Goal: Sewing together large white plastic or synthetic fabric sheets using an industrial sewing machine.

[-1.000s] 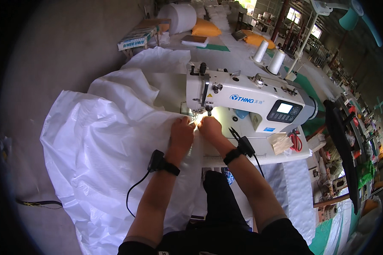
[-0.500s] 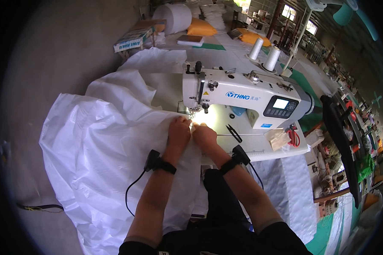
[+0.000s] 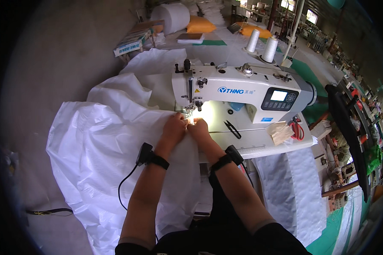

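Observation:
A large white plastic-like sheet point(image 3: 102, 138) drapes over the left of the table and hangs down in folds. Its right edge runs up to the needle of a white sewing machine point(image 3: 238, 91), where a lamp glows brightly. My left hand point(image 3: 174, 127) is closed on the sheet just in front of the presser foot. Close beside it, my right hand point(image 3: 199, 128) pinches the sheet's edge, fingertips almost meeting the left ones. The glare and the fingers hide the exact grip. Black thread snips point(image 3: 232, 129) lie on the machine bed, right of my right hand.
Red-handled scissors point(image 3: 298, 131) and a beige scrap point(image 3: 280, 133) lie at the bed's right end. Behind the machine stand two white thread cones point(image 3: 270, 50). A white roll point(image 3: 170, 19) and orange sacks point(image 3: 201, 24) sit farther back. White material point(image 3: 291, 187) hangs below the table.
The view has shifted slightly, so the machine appears farther left. Both hands stay by the needle on the sheet, with the fingertips drawn close together.

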Available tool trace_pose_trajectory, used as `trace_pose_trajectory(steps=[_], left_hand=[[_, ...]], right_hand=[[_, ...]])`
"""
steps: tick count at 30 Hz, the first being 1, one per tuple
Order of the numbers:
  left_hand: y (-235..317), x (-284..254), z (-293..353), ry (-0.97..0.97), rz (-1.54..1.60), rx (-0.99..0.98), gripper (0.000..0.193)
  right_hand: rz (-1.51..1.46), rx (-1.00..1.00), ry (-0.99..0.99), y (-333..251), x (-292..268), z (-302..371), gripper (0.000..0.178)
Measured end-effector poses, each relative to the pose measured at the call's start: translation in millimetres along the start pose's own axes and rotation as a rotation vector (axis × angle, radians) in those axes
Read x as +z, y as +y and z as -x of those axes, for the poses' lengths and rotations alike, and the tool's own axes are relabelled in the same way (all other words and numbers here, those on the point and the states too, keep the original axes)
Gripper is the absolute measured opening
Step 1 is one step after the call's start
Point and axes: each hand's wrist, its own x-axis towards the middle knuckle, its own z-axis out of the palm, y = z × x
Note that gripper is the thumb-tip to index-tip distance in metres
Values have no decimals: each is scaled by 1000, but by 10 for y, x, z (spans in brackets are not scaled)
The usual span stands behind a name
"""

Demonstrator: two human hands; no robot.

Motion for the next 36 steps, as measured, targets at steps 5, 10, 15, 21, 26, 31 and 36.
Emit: trace_pose_trajectory(steps=[5, 10, 15, 21, 26, 31, 36], left_hand=[[152, 12, 79, 49, 50, -135, 17], [85, -1, 183, 122, 101, -128, 18], [124, 51, 215, 260, 245, -212, 21], [64, 14, 199, 250, 307, -187, 26], [144, -86, 70, 222, 371, -17, 26], [-28, 38, 133, 38, 106, 45, 31], [69, -57, 184, 98, 212, 28, 31]], right_hand=[[-356, 65, -100, -6, -37, 51, 33], [562, -229, -227, -279, -141, 241, 25], [758, -274, -256, -320, -115, 243, 24], [851, -283, -211, -432, -54, 314, 20], [768, -342, -97, -354, -107, 432, 23], [633, -229, -257, -382, -306, 1054, 28], [603, -320, -254, -337, -646, 1203, 30]])
